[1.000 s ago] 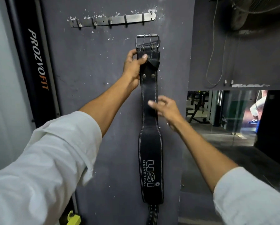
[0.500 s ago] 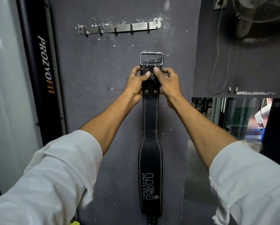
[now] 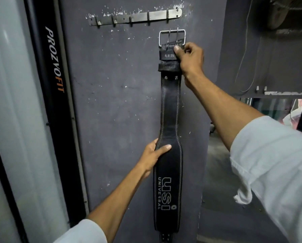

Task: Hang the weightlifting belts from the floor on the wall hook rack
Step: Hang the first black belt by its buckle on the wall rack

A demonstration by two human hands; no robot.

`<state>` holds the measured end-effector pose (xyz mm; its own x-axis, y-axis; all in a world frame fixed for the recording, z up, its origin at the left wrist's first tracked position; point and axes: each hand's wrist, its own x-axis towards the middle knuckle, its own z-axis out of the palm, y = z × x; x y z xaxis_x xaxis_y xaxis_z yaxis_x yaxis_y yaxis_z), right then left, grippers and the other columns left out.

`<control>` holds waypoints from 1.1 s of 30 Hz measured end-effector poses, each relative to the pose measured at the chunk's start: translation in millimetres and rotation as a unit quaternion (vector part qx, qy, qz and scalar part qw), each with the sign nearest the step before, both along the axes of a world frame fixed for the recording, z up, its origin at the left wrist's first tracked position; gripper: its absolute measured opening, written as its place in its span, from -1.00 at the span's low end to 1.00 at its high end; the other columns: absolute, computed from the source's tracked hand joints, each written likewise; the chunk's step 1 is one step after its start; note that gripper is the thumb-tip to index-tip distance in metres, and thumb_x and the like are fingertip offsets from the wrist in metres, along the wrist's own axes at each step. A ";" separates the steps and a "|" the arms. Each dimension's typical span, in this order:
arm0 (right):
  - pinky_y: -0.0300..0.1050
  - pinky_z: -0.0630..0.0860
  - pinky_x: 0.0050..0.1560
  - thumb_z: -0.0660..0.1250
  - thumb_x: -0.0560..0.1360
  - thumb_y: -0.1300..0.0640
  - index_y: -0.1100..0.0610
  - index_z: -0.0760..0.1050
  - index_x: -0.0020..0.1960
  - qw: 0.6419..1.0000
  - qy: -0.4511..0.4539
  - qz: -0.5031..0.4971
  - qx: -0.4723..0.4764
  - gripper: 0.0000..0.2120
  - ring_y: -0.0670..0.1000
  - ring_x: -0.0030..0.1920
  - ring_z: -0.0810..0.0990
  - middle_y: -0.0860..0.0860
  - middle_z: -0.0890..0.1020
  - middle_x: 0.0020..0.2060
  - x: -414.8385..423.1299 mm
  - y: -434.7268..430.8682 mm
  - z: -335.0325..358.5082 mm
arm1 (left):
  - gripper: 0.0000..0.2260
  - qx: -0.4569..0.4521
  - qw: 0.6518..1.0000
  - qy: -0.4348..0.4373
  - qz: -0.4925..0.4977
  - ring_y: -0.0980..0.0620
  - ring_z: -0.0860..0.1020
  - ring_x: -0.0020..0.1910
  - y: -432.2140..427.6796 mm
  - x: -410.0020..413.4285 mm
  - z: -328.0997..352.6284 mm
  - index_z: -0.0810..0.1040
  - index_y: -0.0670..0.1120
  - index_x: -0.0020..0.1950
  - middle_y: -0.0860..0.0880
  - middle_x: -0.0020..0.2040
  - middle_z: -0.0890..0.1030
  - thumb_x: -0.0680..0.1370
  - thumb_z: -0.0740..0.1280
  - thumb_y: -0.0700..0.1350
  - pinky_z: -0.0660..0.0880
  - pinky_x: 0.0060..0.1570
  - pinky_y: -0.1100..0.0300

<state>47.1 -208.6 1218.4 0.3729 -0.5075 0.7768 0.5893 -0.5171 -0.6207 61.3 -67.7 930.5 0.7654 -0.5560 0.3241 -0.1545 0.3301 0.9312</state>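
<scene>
A black leather weightlifting belt (image 3: 170, 109) with white "USI UNIVERSAL" lettering hangs upright against the dark grey wall. Its steel buckle (image 3: 172, 38) points up, just below the right end of the metal hook rack (image 3: 136, 16). My right hand (image 3: 190, 58) grips the belt's top right below the buckle, thumb on the front. My left hand (image 3: 153, 155) holds the wide middle part from the left edge, thumb across the front. The rack's hooks are bare. The belt's lower end runs out of the bottom of the frame.
A tall black "PROZVOFIT" panel (image 3: 54, 85) stands left of the wall section. At upper right, a fan (image 3: 283, 11) and a thin cord (image 3: 248, 55) hang on a second wall. Below it an opening (image 3: 278, 109) shows gym floor, equipment and another person.
My left hand let go of the top and dropped to the wide middle of the belt. My right hand kept its grip near the buckle and lifted it closer to the rack.
</scene>
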 end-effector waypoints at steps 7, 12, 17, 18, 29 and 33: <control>-0.15 0.48 -0.15 0.48 0.51 0.06 0.04 0.53 -0.18 1.000 0.009 0.006 -0.011 -0.84 -0.08 -0.23 0.49 -0.06 0.57 -0.27 6.3 0.0 -15.9 | -0.61 0.199 0.980 -0.016 -0.009 0.05 0.67 0.12 9.0 4.1 -77.5 0.57 -0.15 0.25 -0.08 0.16 0.69 0.45 0.45 -0.40 0.57 0.17 0.21; -0.01 0.60 -0.06 0.46 0.53 0.07 0.02 0.52 -0.15 1.000 0.007 0.025 -0.010 -0.86 -0.07 -0.20 0.53 -0.03 0.60 -0.23 -1.0 -6.0 -13.4 | -0.60 0.319 0.947 -0.044 -0.010 0.06 0.64 -0.07 9.8 27.6 -83.2 0.49 -0.34 0.30 -0.20 0.08 0.64 0.48 0.26 -0.55 0.63 0.00 0.18; 0.06 0.60 -0.03 0.46 0.49 0.09 0.02 0.53 -0.14 0.996 -0.004 0.088 0.002 -0.89 -0.04 -0.19 0.55 -0.06 0.61 -0.27 -1.5 -5.9 -30.1 | -0.70 0.098 0.990 -0.066 0.077 0.07 0.64 0.03 13.2 62.6 72.1 0.50 -0.15 0.31 -0.14 0.23 0.63 0.61 0.19 -0.35 0.52 -0.05 0.16; 0.05 0.58 -0.04 0.45 0.47 0.08 0.02 0.54 -0.15 0.995 -0.007 0.095 0.000 -0.91 -0.04 -0.21 0.55 -0.07 0.61 -0.28 1.2 -5.9 -32.1 | -0.78 0.041 0.993 -0.071 0.083 0.02 0.63 0.05 13.5 62.2 113.5 0.51 -0.09 0.27 -0.11 0.19 0.65 0.64 0.22 -0.22 0.53 -0.01 0.09; 0.12 0.69 0.03 0.43 0.47 -0.03 -0.15 0.34 0.37 0.997 0.019 0.054 -0.056 -0.48 0.10 -0.08 0.73 0.11 0.71 -0.08 -5.6 8.6 -20.7 | -0.90 -0.050 0.982 -0.149 0.101 0.12 0.62 -0.28 3.6 38.4 308.7 0.57 -0.01 -0.08 0.02 -0.14 0.65 0.62 0.33 -0.07 0.58 -0.36 0.19; -0.12 0.58 0.28 0.34 0.61 0.16 -0.03 0.11 0.62 0.986 -0.023 0.013 -0.164 -0.32 -0.09 0.14 0.65 -0.08 0.57 0.32 -10.9 0.3 -17.9 | -0.87 -0.061 0.991 -0.084 0.082 0.10 0.64 -0.36 -12.0 47.8 325.5 0.58 -0.07 -0.09 -0.02 -0.17 0.65 0.62 0.33 -0.07 0.61 -0.38 0.12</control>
